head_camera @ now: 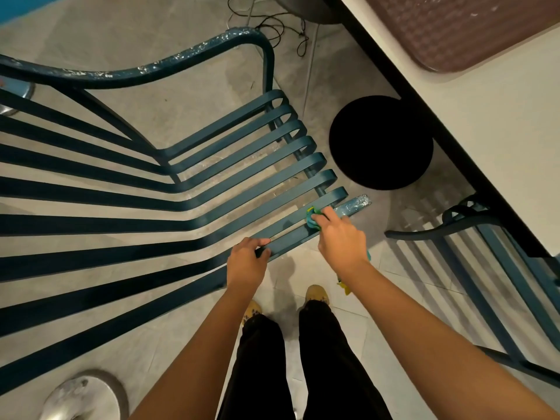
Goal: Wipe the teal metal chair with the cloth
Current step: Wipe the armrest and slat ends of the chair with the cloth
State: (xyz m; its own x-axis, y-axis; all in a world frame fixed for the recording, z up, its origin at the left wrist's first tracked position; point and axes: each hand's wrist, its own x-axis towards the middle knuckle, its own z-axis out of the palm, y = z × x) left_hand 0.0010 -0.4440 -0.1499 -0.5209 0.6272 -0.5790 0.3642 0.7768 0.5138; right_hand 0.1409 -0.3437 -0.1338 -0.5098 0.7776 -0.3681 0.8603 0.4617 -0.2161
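Observation:
The teal metal chair (212,165) with long slats fills the left and middle of the head view, its seat slats curling at the far end. My left hand (247,260) grips the edge of the nearest seat slat. My right hand (341,234) presses a teal and yellow cloth (312,218) onto that same slat, close to its scuffed, whitish tip (356,204). Part of the cloth hangs below my right wrist (345,286). The chair's far armrest (169,66) shows chipped paint.
A black round table base (381,142) stands on the grey tiled floor just beyond the seat. A white table edge (454,122) runs diagonally at right, with a second teal chair (472,237) under it. A metal round base (85,395) sits at lower left; cables (272,25) lie at top.

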